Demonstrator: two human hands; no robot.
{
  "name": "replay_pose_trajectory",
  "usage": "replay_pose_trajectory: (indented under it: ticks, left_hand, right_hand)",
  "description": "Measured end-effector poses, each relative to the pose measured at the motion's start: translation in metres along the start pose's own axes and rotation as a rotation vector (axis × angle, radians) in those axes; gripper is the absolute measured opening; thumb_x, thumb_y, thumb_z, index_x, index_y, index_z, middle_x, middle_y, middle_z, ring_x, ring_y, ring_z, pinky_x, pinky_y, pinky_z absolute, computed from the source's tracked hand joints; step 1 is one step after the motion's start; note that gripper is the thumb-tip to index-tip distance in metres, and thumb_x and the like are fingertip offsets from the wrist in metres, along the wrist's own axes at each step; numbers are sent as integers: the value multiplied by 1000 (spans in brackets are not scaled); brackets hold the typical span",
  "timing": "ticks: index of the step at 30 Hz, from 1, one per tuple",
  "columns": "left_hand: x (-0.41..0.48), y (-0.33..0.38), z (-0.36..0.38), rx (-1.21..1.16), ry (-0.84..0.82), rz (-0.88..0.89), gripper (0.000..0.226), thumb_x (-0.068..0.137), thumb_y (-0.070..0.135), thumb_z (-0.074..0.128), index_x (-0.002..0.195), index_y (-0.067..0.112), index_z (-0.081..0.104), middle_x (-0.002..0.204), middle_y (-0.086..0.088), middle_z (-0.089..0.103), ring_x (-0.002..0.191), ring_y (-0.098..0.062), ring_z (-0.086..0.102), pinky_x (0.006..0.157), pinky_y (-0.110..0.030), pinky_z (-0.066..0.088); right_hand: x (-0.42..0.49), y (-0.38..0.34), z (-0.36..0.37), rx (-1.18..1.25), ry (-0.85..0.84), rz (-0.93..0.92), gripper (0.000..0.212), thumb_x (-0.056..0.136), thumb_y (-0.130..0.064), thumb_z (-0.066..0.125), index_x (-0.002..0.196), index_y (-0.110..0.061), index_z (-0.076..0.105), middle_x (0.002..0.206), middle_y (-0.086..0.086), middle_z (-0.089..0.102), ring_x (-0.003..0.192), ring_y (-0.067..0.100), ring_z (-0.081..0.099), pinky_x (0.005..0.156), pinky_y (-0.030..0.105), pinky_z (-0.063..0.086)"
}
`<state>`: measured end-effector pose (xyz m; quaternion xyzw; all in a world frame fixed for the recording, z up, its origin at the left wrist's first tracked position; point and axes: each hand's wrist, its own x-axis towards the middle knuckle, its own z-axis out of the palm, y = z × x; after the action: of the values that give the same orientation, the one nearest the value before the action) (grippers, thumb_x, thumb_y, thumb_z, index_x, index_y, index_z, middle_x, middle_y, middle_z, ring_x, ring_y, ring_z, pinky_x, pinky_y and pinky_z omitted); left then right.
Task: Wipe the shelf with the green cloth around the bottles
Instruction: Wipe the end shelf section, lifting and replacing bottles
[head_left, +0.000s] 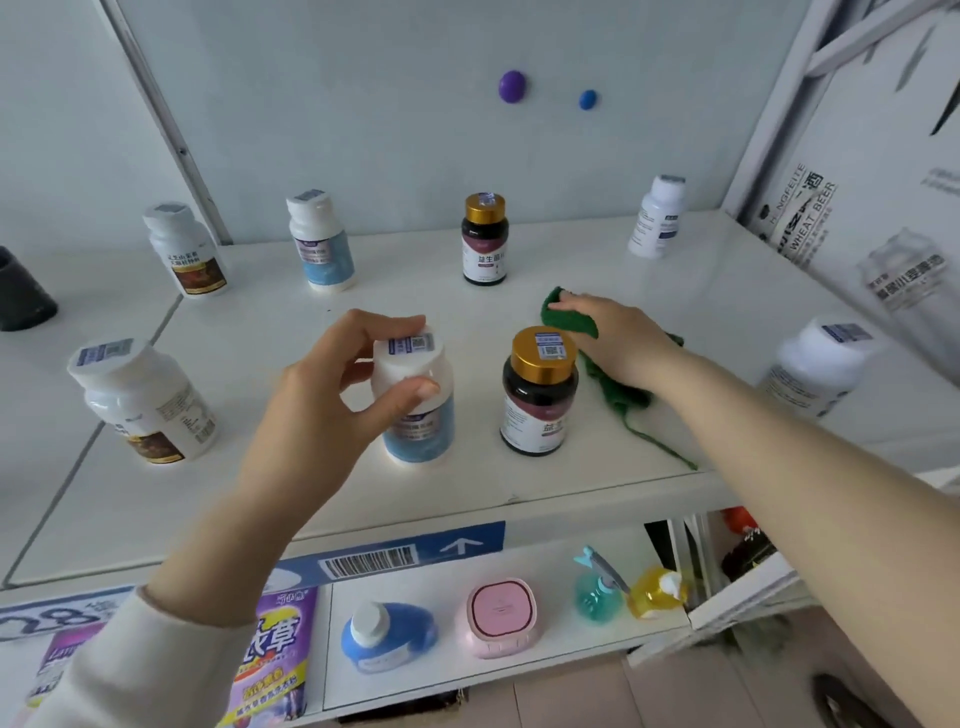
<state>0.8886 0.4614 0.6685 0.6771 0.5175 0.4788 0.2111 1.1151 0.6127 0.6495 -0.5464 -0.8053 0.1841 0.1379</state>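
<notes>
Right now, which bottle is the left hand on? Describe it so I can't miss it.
On the white shelf, front row, beside the gold-capped dark bottle: a white bottle with a pale blue label, its cap pinched by the left hand. Its twin stands behind, untouched.

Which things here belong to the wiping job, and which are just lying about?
Job: green cloth, right hand on it; white shelf; near blue-label bottle, gripped by left hand; near gold-capped dark bottle; near brown-label bottle.
Lying about: purple magnet; blue magnet; wheat beer carton; on lower shelf: blue jug, pink container, teal spray bottle.
</notes>
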Motion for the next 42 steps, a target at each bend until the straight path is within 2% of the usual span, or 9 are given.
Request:
replay_pose_trajectory:
  ticks: [5, 8, 14, 18, 22, 29, 34, 39, 42]
  left_hand:
    - [-2, 4, 1, 9, 7, -14, 31, 65, 54, 56, 95, 51, 50, 97, 41, 59, 99, 10, 57, 83, -4, 44]
    - [-2, 7, -4, 56, 21, -16, 35, 62, 56, 54, 95, 48, 47, 97, 36, 56, 95, 16, 54, 78, 1, 40]
    - [-6, -3, -23, 132, 50, -24, 30, 70, 60, 59, 97, 51, 51, 106, 29, 62, 102, 7, 56, 85, -2, 42]
    - [-8, -9, -34, 121, 82, -51, 37, 66, 72, 54, 100, 60, 50, 114, 30, 58, 104, 4, 59, 88, -9, 45]
    - [-7, -15, -42, 96, 133, -67, 36, 67, 69, 58, 101, 55, 53, 112, 28, 62, 104, -2, 62, 90, -16, 48]
    - [-3, -18, -42, 96, 160, -86, 39, 68, 66, 59, 98, 41, 55, 108, 31, 62, 102, 1, 61, 90, -14, 46]
    - [-4, -21, -40, 95, 169, -64, 37, 69, 64, 58, 96, 39, 56, 107, 36, 59, 103, 3, 60, 92, -14, 45]
    - [-4, -23, -40, 89, 167, -46, 42, 70, 63, 59, 100, 34, 57, 110, 34, 60, 105, 1, 60, 93, -19, 47]
    - [-4, -22, -40, 79, 163, -41, 34, 70, 63, 60, 97, 43, 55, 110, 33, 61, 106, -1, 61, 93, -21, 47]
  right_hand:
    - [-15, 14, -5, 65, 81, 26, 40, 94, -19, 47, 133, -31, 45, 149, -7, 35, 136, 16, 33, 110, 27, 23]
    - [-8, 6, -9, 20, -26, -47, 42, 93, -18, 49, 133, -33, 44, 148, -10, 34, 138, 13, 29, 111, 25, 20]
    - [26, -33, -4, 65, -283, -317, 50, 89, -9, 54, 133, -32, 44, 147, -15, 33, 138, 5, 25, 116, 26, 18]
    - [58, -63, 16, -13, -327, -465, 49, 91, -9, 51, 136, -29, 40, 149, -12, 31, 140, 6, 22, 115, 23, 14]
    - [83, -92, 33, -65, -366, -569, 51, 94, -13, 46, 141, -27, 32, 152, -12, 25, 142, 5, 17, 111, 17, 9]
    - [107, -139, 57, -17, -427, -671, 52, 92, -12, 49, 139, -31, 36, 150, -11, 31, 140, 8, 25, 116, 25, 17]
    - [97, -146, 57, 84, -562, -732, 46, 90, -5, 50, 126, -33, 51, 127, -34, 38, 118, -15, 31, 94, -3, 17]
    - [87, -133, 51, 159, -621, -680, 47, 87, 3, 50, 119, -30, 58, 129, -19, 52, 120, -3, 43, 106, 15, 27]
    - [80, -124, 44, 204, -632, -655, 47, 86, 7, 49, 101, -36, 62, 104, -36, 56, 100, -19, 49, 94, 2, 30]
